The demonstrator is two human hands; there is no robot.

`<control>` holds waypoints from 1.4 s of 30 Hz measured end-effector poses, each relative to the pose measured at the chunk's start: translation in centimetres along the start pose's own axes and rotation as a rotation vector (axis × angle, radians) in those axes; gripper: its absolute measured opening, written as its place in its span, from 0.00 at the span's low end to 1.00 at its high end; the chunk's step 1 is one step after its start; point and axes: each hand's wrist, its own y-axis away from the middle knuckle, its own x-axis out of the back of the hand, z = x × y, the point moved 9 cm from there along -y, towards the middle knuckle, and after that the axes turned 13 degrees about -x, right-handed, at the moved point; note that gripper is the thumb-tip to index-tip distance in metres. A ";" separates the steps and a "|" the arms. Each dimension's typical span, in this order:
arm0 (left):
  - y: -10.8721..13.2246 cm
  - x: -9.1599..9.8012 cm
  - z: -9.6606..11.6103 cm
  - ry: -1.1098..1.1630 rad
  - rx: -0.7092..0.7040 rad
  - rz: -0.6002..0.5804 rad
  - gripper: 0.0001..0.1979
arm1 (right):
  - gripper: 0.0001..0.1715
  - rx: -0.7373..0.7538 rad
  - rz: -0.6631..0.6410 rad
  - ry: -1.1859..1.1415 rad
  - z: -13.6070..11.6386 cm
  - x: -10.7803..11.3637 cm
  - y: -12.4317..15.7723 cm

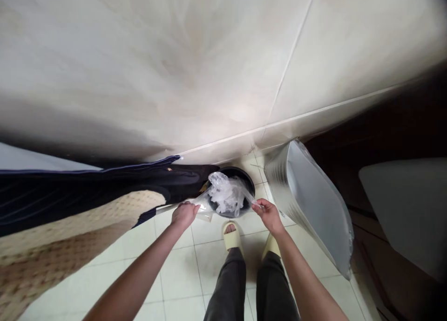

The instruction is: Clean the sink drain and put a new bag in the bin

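A clear plastic bag (226, 193), crumpled and whitish in the middle, is stretched between my two hands. It lies over the mouth of a round black bin (248, 177) that stands on the floor. My left hand (185, 214) is closed on the bag's left side, to the left of the bin. At the bin's right, my right hand (268, 214) pinches the opposite side of the bag between thumb and fingers. Most of the bin's inside is hidden under the plastic.
Tiled floor (179, 274) runs under my feet in yellow slippers (231, 237). A pale wall (209, 78) rises beyond the bin. To the right leans a stack of grey-white sheets (314, 195); at left are dark cloth (104, 183) and a beige dotted cover (87, 237).
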 end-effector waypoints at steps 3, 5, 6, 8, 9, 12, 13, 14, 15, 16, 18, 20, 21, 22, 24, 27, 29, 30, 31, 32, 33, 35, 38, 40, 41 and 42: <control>0.6 0.4 -0.2 0.087 0.053 0.173 0.07 | 0.25 -0.018 -0.109 -0.103 -0.9 -0.4 2.1; 1.6 0.9 -0.7 0.181 0.104 0.293 0.13 | 0.26 -0.042 -0.140 -0.109 -1.2 -0.5 4.0; 2.3 1.1 -1.2 0.232 0.143 0.352 0.18 | 0.27 -0.049 -0.163 -0.103 -1.3 -0.6 5.1; 4.2 1.3 -2.2 0.350 0.232 0.434 0.21 | 0.26 -0.041 -0.205 -0.106 -2.0 -0.7 7.7; 5.4 1.3 -2.6 0.422 0.269 0.442 0.19 | 0.24 -0.028 -0.216 -0.118 -2.5 -0.6 9.2; 9.2 1.5 -2.1 0.669 0.287 0.341 0.13 | 0.18 0.036 -0.204 -0.169 -4.6 1.1 13.8; 10.7 2.1 -1.3 0.759 0.264 0.312 0.16 | 0.18 0.052 -0.194 -0.174 -5.3 2.0 15.3; 12.2 3.0 -0.4 0.875 0.228 0.309 0.18 | 0.17 0.060 -0.183 -0.172 -5.8 3.0 16.7; 13.7 4.2 0.8 1.015 0.178 0.327 0.19 | 0.17 0.061 -0.169 -0.170 -6.2 4.1 18.0; 15.1 5.6 2.2 1.171 0.115 0.349 0.19 | 0.17 0.060 -0.151 -0.174 -6.3 5.3 19.2; 17.5 7.8 5.5 1.472 -0.011 0.351 0.17 | 0.18 0.051 -0.092 -0.193 -6.1 8.0 21.3; 19.5 9.0 8.7 1.621 -0.052 0.310 0.17 | 0.23 0.010 0.033 -0.211 -5.3 11.2 23.2; 20.3 9.1 10.1 1.637 -0.043 0.282 0.18 | 0.25 -0.009 0.102 -0.218 -4.9 12.7 24.1; 21.0 9.2 11.5 1.632 -0.037 0.253 0.20 | 0.26 -0.018 0.160 -0.224 -4.7 14.1 25.2; 22.3 9.2 14.5 1.613 -0.068 0.185 0.22 | 0.25 -0.002 0.227 -0.251 -4.7 16.4 27.4; 24.5 9.5 18.8 1.652 -0.139 0.101 0.24 | 0.25 -0.015 0.281 -0.307 -4.6 19.1 30.5; 26.1 9.6 21.0 1.672 -0.155 0.047 0.24 | 0.26 -0.023 0.360 -0.328 -4.5 21.3 32.5; 26.8 9.6 21.9 1.673 -0.160 0.018 0.24 | 0.26 -0.007 0.390 -0.319 -4.6 22.3 33.4; 27.5 9.5 22.7 1.679 -0.164 -0.002 0.24 | 0.26 0.017 0.411 -0.301 -4.8 23.3 34.1; 28.1 9.4 23.2 1.697 -0.159 -0.005 0.24 | 0.26 0.035 0.418 -0.283 -4.9 24.2 34.8; 28.6 9.4 23.5 1.723 -0.149 0.011 0.23 | 0.26 0.042 0.408 -0.273 -4.9 24.8 35.2; 29.3 9.2 23.8 1.768 -0.123 0.050 0.23 | 0.27 0.044 0.369 -0.267 -5.0 25.8 35.8; 30.1 8.8 24.5 1.789 -0.102 0.044 0.20 | 0.25 0.086 0.310 -0.214 -6.2 26.1 36.0; 30.8 8.8 25.2 1.817 -0.095 0.037 0.21 | 0.22 0.110 0.279 -0.186 -7.4 25.9 35.9; 31.1 9.0 25.6 1.837 -0.091 0.043 0.22 | 0.22 0.120 0.262 -0.189 -8.1 25.7 35.7; 31.5 9.2 26.0 1.857 -0.089 0.051 0.23 | 0.21 0.133 0.245 -0.198 -9.0 25.5 35.4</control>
